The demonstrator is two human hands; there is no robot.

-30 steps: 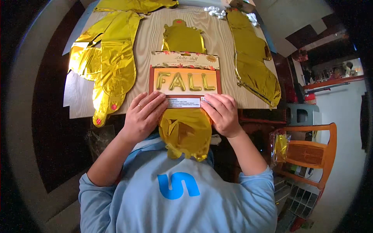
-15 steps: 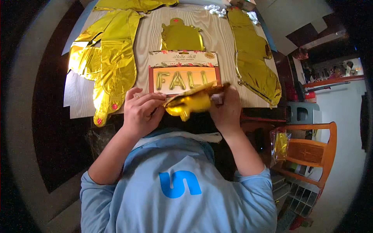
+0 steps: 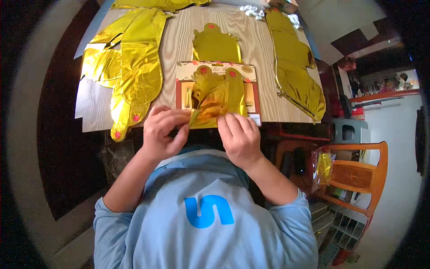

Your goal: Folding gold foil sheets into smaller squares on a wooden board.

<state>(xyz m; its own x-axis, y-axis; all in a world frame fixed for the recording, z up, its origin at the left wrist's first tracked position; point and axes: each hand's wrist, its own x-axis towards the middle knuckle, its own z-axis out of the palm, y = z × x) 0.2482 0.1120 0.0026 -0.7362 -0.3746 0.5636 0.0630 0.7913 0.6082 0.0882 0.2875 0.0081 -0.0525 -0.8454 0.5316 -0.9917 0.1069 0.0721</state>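
A folded gold foil balloon (image 3: 230, 96) with two red round spots at its top lies over a printed cardboard package (image 3: 183, 71), hiding most of its front. My left hand (image 3: 165, 132) has its fingers bent at the balloon's lower left corner and pinches the foil there. Along the lower edge, my right hand (image 3: 242, 140) grips the foil with its fingertips pressed together; its thumb is hidden. Just beyond the package, a flat gold foil piece (image 3: 217, 45) with one red spot rests on the wooden table (image 3: 177, 49).
Large flat gold foil balloons lie at the left (image 3: 141, 62) and right (image 3: 295, 67), the left one hanging over the front edge. Another foil piece (image 3: 161, 4) is at the far edge, near white crumpled bits (image 3: 251, 11). A wooden chair (image 3: 354, 175) holding a clear bag (image 3: 323, 168) stands right.
The foil balloon has turned from a tilted, edge-on position to facing up over the package. My right hand has moved left and down to its lower edge.
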